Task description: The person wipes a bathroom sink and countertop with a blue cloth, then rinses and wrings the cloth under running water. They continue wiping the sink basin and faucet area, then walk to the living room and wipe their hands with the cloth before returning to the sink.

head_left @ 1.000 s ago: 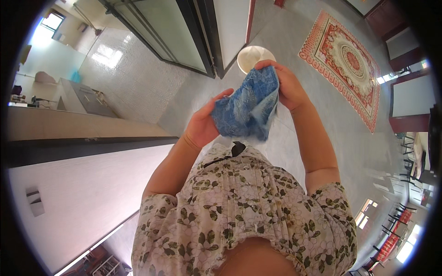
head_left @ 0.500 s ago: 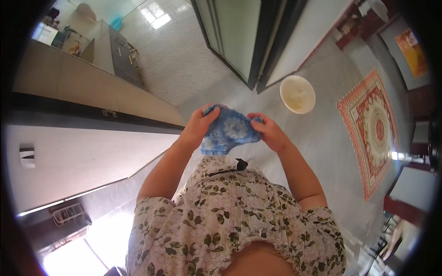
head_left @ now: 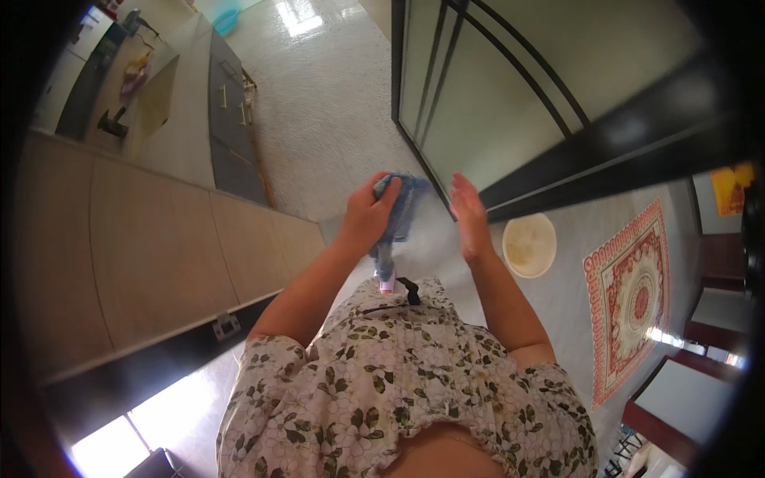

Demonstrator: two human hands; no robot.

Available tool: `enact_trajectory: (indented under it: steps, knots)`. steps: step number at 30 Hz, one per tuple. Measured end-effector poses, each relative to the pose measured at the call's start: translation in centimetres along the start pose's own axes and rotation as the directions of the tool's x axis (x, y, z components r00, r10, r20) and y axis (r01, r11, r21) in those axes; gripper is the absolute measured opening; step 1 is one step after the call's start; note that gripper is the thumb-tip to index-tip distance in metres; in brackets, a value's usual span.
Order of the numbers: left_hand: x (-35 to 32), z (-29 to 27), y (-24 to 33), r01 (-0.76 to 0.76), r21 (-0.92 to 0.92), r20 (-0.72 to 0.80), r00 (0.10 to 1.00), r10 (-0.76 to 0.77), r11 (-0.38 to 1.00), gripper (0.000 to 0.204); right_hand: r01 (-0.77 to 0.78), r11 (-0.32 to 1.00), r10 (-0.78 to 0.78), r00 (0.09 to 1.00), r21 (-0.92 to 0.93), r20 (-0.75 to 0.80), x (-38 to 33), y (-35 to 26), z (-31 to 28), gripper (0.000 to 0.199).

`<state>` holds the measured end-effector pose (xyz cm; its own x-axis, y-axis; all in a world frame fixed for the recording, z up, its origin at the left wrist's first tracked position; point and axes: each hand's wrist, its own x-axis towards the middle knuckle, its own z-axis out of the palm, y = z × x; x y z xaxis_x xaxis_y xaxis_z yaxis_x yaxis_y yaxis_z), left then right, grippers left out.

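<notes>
In front of my body, a blue and white patterned cloth point(head_left: 401, 209) hangs down in loose folds. My left hand point(head_left: 372, 213) grips it near its top, thumb pressed over the fabric. A short way to the right, my right hand point(head_left: 470, 213) is held up with its fingers stretched out, apart from the cloth and with nothing in it. Beyond the right hand stands a dark-framed glass door point(head_left: 510, 88); the fingers look close to its edge, but I cannot tell if they touch.
A round pale bowl-like tub point(head_left: 529, 245) sits on the grey floor to the right, beside a red and cream patterned rug point(head_left: 637, 307). Tiled wall point(head_left: 151, 239) runs along my left. Ahead are a counter with dark drawers point(head_left: 231, 95) and a turquoise basin point(head_left: 225, 21).
My right hand has let go of the cloth, which now hangs from my left hand alone. The view has shifted forward toward the doorway, and the glass door appears larger.
</notes>
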<state>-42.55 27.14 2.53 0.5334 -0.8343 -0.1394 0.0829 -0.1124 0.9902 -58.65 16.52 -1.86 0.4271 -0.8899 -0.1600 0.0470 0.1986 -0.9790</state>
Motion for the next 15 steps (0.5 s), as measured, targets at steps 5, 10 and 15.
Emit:
enact_trajectory:
  steps: [5, 10, 15]
  knots:
    - [6.3, 1.6, 4.9, -0.08, 0.132, 0.339, 0.94, 0.031, 0.988, 0.033, -0.587, 0.609, 0.03, 0.69, 0.534, 0.724, 7.3, 1.3, 3.3, 0.046]
    - [15.8, -6.1, 8.4, -0.258, -0.065, -0.3, 0.926, 0.228, 0.964, 0.044, -0.796, 0.328, 0.005, 0.54, 0.508, 0.842, 17.1, -7.7, 8.9, 0.046]
    - [17.4, -8.2, 6.8, 0.134, -0.499, 0.016, 0.989, -0.146, 0.856, 0.081, -0.847, 0.286, -0.122, 0.432, 0.448, 0.894, 20.7, -10.1, 11.5, 0.05]
